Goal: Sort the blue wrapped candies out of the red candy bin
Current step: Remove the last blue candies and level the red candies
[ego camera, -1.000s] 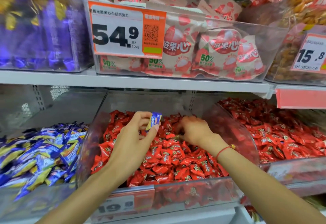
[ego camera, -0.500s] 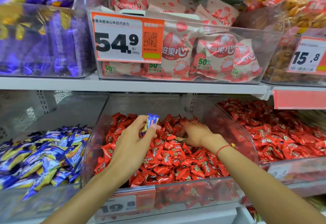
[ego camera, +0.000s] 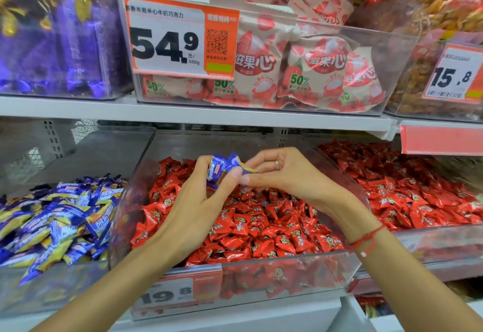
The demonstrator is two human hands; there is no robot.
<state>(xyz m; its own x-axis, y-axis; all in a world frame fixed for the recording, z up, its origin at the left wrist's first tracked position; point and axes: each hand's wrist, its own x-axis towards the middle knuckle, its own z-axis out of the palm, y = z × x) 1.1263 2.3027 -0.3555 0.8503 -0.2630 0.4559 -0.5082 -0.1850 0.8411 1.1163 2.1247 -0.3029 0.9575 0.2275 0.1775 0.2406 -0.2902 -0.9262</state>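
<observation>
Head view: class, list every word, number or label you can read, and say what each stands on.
"54.9", "元/500g": orange price tag on upper bin.
"滋果心", "50%": pink snack bags.
"15.8": right price tag.
"19.8": tag on red candy bin.
"Alpenliebe": blue candy, partly blurred.
Small print: unreadable.

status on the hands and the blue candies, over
Left hand holds one blue candy. Right hand pinches a second beside it. Both above the red bin. Nothing in the way.
</observation>
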